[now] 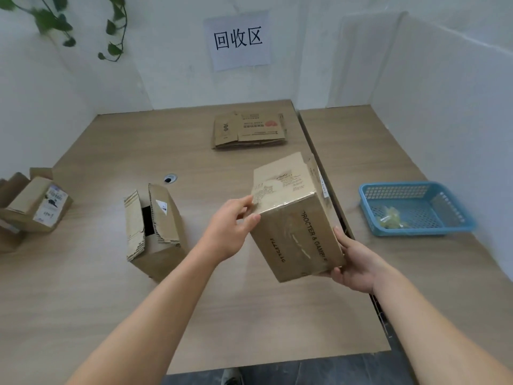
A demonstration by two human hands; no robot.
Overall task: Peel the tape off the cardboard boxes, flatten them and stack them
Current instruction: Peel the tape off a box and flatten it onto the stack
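The taped box (294, 218) is up off the desk (222, 315), tilted, its long axis running roughly eleven to five o'clock. The left hand (230, 232) has thumb and fingers curled onto its ten o'clock corner, right at the shiny tape (280, 205) along the top edge, so it looks the nearer one for peeling. The right hand (355, 268) cups the four o'clock corner from below. There's an open box (155, 226) at nine o'clock, the flattened stack (249, 132) at twelve and the blue basket (416, 231) at three, all well apart.
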